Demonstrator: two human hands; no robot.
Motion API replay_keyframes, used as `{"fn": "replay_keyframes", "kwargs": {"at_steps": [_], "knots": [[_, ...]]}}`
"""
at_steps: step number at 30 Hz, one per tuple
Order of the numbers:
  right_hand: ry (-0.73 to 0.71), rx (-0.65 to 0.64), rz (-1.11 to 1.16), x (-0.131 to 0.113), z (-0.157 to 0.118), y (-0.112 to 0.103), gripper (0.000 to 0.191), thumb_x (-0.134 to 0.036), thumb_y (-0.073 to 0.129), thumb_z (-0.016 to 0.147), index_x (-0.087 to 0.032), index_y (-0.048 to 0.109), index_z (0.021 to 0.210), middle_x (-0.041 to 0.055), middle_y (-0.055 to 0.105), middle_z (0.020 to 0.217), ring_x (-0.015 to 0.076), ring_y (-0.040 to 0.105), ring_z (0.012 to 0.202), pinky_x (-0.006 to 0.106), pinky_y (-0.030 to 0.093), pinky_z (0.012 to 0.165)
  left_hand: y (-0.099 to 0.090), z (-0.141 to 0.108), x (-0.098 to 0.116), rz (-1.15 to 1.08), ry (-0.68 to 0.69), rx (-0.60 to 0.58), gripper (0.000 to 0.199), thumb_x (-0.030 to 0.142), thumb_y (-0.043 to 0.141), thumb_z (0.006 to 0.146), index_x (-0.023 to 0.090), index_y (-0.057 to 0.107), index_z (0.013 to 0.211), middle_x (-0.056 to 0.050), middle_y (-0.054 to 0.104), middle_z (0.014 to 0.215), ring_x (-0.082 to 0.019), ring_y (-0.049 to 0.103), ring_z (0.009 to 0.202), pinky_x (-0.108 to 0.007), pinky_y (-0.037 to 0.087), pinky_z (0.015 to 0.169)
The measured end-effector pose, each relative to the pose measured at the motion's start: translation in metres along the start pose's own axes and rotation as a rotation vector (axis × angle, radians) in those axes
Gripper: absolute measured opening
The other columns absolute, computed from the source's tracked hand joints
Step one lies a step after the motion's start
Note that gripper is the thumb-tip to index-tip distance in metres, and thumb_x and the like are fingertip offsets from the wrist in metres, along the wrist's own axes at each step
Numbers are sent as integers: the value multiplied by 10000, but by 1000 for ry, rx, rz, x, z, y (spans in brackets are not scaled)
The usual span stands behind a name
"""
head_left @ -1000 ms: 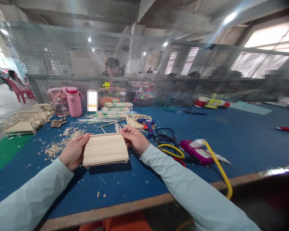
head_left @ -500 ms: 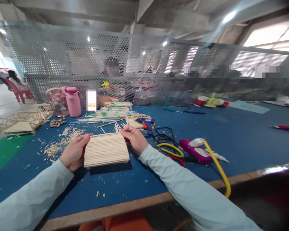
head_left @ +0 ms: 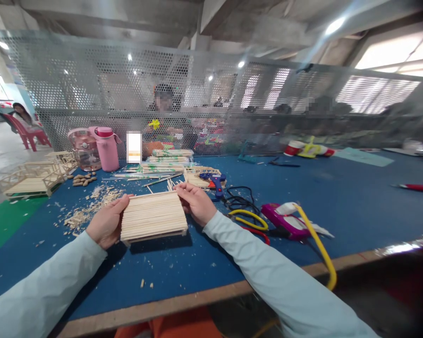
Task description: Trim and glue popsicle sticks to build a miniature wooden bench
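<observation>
A panel of wooden sticks (head_left: 153, 217), laid side by side, is held tilted above the blue table. My left hand (head_left: 107, 221) grips its left edge, thumb on top. At the upper right corner my right hand (head_left: 196, 202) pinches the panel between thumb and fingers. The fingers under the panel are partly hidden. Just beyond it lie loose stick pieces (head_left: 171, 184) and a small stick structure (head_left: 197, 178). A blue glue gun (head_left: 217, 184) rests to the right of that structure.
Wood scraps (head_left: 86, 211) and peanuts (head_left: 82, 179) lie left, near stick models (head_left: 31, 180). Two bottles (head_left: 106, 149) and packs of sticks (head_left: 165, 164) stand or lie behind. Yellow-handled pliers (head_left: 248, 219) and a purple tool (head_left: 285, 220) are right. A perforated screen (head_left: 120, 84) borders the table (head_left: 338, 202).
The panel has shifted slightly left and tilted a little, showing more of its front edge. Both hands keep their hold on it.
</observation>
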State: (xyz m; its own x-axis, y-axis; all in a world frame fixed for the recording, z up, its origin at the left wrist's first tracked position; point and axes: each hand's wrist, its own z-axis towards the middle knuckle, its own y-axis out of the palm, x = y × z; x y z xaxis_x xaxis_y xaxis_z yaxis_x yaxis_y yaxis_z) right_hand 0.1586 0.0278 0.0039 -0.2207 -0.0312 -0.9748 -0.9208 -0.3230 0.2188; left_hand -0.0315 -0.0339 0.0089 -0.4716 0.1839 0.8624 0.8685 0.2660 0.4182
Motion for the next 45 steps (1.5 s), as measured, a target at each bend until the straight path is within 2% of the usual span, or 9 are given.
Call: {"fn": "replay_keyframes", "kwargs": {"at_steps": [6,12,20,23,28,30,35,40,45], "knots": [[46,-34,96,-5,0,-3,444,-196,652,543,-215,445,936,-94,544,568,61,485,447,160,371,402,-5,5,1,55,69,-2,201,265,497,821,145,632,909,-44,670,681,-154,621,579,-249,492,524],[117,-41,-132,6,6,-8,408,-147,638,550,-197,437,901,-103,528,492,73,490,406,179,401,394,-14,9,5,559,316,101,229,254,631,656,138,681,848,43,530,416,-112,438,341,-211,303,349],[-195,141,-477,4,14,-23,147,-310,560,728,-201,467,760,-73,519,492,72,477,352,170,358,321,-38,24,20,954,558,306,262,283,533,727,184,673,926,20,583,459,-154,492,402,-235,343,438],[-281,195,-539,0,12,-26,191,-342,521,767,-205,438,664,-69,481,451,70,435,327,186,340,329,-51,33,30,937,594,390,205,329,624,658,187,698,785,-9,636,562,-158,521,493,-234,355,488],[-376,169,-683,-2,6,-22,397,-455,442,820,-205,377,518,-42,426,398,87,430,334,226,342,377,-60,36,40,1044,527,466,239,411,724,531,179,688,577,-20,602,464,-157,493,471,-253,334,493],[-369,150,-698,0,6,-21,407,-462,402,836,-203,377,523,-38,428,416,87,426,337,225,329,377,-58,37,39,1026,506,403,256,427,706,543,175,676,576,-22,604,468,-156,507,478,-245,348,485],[-444,98,-742,7,11,-25,92,-245,408,791,-191,481,775,-52,489,534,84,434,392,217,351,439,-51,39,28,984,457,109,404,538,566,641,165,695,730,-19,627,566,-127,487,471,-219,355,426],[-516,55,-847,10,11,-25,95,-230,474,737,-172,541,771,-11,550,631,100,469,508,234,381,529,-48,35,25,951,295,15,454,557,569,624,150,687,788,0,592,588,-95,418,404,-214,289,353],[-399,66,-818,8,6,-19,189,-344,483,777,-178,514,691,-31,509,515,100,456,449,228,358,490,-48,35,22,1003,341,-63,456,524,613,620,139,697,850,31,519,465,-97,413,412,-219,310,405]]}}
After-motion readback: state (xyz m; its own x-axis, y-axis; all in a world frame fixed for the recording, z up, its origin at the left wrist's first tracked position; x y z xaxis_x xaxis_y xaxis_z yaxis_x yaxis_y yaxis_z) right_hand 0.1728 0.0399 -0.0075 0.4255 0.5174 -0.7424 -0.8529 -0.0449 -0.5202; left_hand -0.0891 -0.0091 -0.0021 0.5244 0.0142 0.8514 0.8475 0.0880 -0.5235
